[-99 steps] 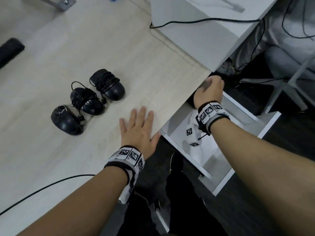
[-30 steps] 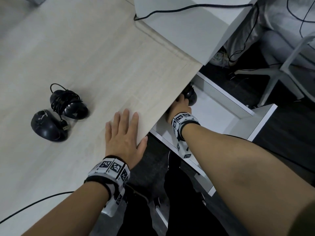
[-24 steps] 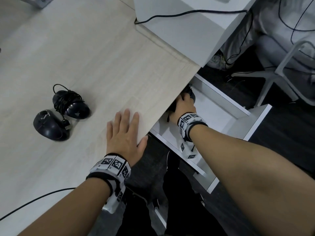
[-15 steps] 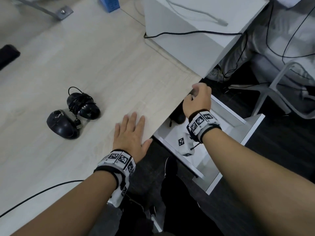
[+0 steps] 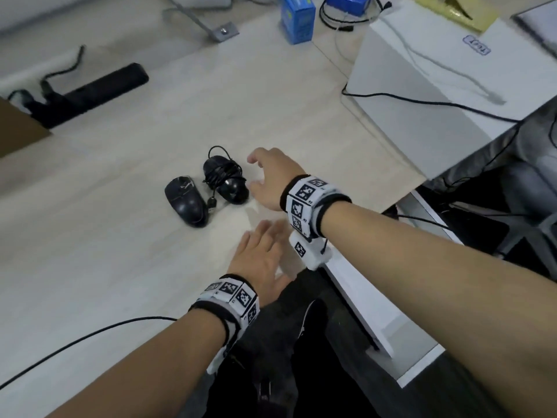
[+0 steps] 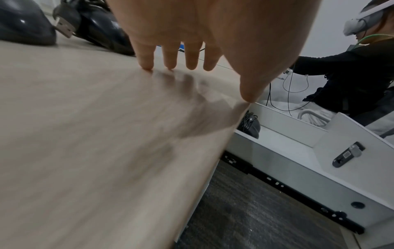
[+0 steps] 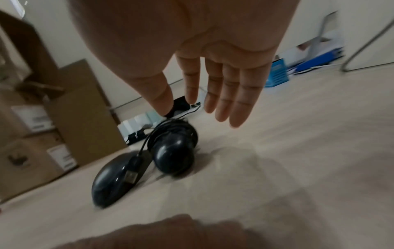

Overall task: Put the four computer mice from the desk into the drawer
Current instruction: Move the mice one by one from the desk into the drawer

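Two black mice lie side by side on the pale wood desk (image 5: 120, 236): a cord-wrapped mouse (image 5: 224, 179) (image 7: 173, 150) and, to its left, a plain mouse (image 5: 185, 205) (image 7: 116, 183). My right hand (image 5: 271, 176) hovers open just right of the cord-wrapped mouse, fingers spread, holding nothing. My left hand (image 5: 262, 257) rests flat near the desk's front edge, fingertips (image 6: 147, 64) touching the wood. The white drawer (image 6: 298, 161) stands open below the desk's right edge, with a black mouse (image 6: 249, 125) in its back corner.
A white box (image 5: 452, 70) with a black cable sits at the desk's right. A black power strip (image 5: 90, 93), blue boxes (image 5: 298, 19) and a metal stand foot (image 5: 223, 31) lie at the back. Another cable (image 5: 90, 336) crosses the near desk. A second person (image 6: 351, 75) sits beyond the drawer.
My right hand left a mouse in the drawer, came up out of it and moved left across the desk to beside the cord-wrapped mouse. Three mice on the desk became two.
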